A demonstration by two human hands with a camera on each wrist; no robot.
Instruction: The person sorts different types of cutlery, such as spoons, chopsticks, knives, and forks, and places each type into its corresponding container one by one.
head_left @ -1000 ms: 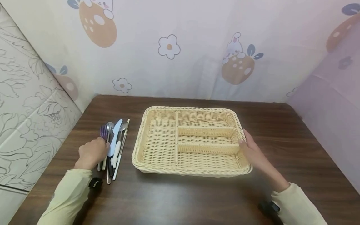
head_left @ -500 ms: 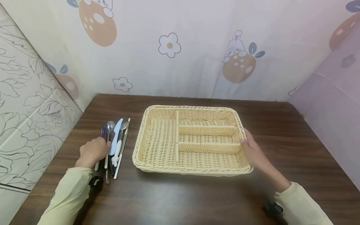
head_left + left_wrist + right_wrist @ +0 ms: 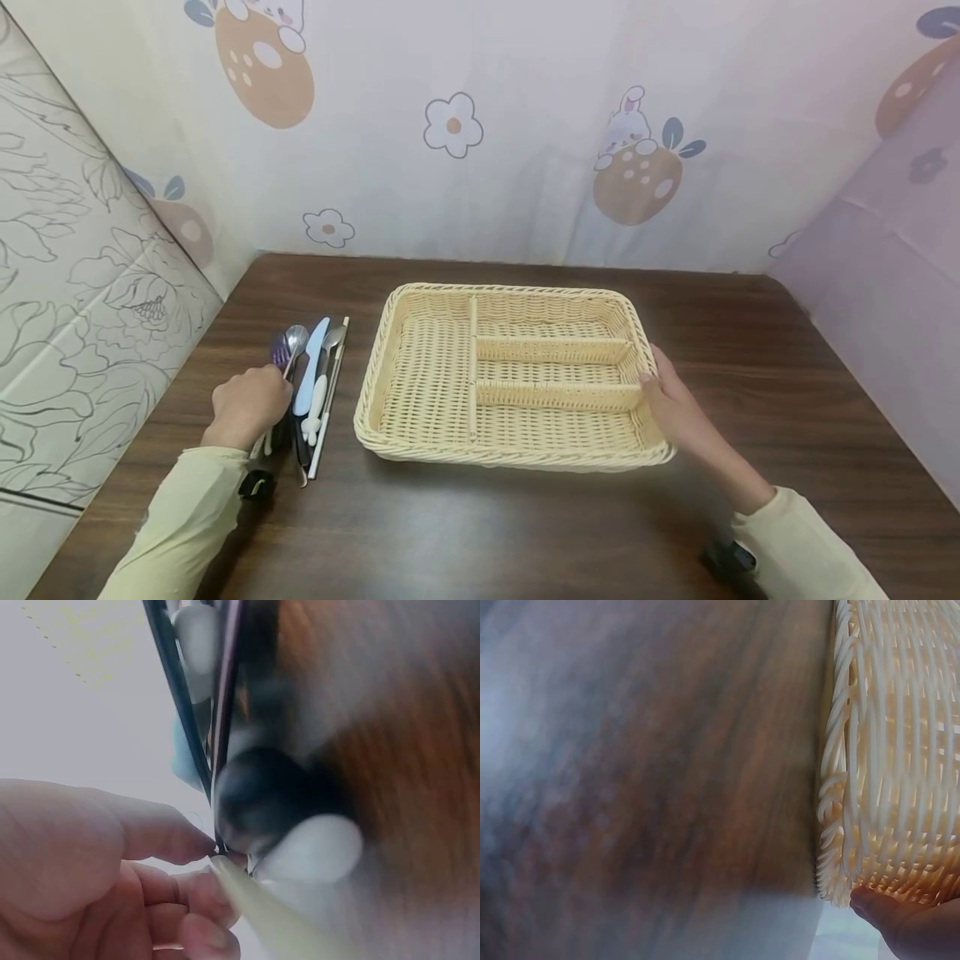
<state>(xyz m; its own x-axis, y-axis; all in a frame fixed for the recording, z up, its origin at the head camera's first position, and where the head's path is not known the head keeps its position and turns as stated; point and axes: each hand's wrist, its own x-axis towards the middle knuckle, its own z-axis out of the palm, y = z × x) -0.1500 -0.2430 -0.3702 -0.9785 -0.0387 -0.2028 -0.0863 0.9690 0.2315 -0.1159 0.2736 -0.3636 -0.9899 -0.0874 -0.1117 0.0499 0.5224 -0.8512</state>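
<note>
My left hand is over the cutlery at the left of the table, palm side hidden in the head view. A purple fork and a silver spoon run under its fingers. In the left wrist view, thumb and fingers pinch thin dark stems; a pale stick-like handle crosses there, blurred. Next to that hand lie a light-blue knife, a white-handled spoon and thin pale sticks. My right hand grips the right rim of a divided wicker basket.
The basket has a long left compartment and three smaller ones on the right, split by wicker dividers. Dark wooden tabletop surrounds it. A patterned curtain hangs behind the table's far edge.
The fork and the silver spoon have tilted, their heads leaning right, and their handles have swung left under my left hand. My right hand and the basket stay put.
</note>
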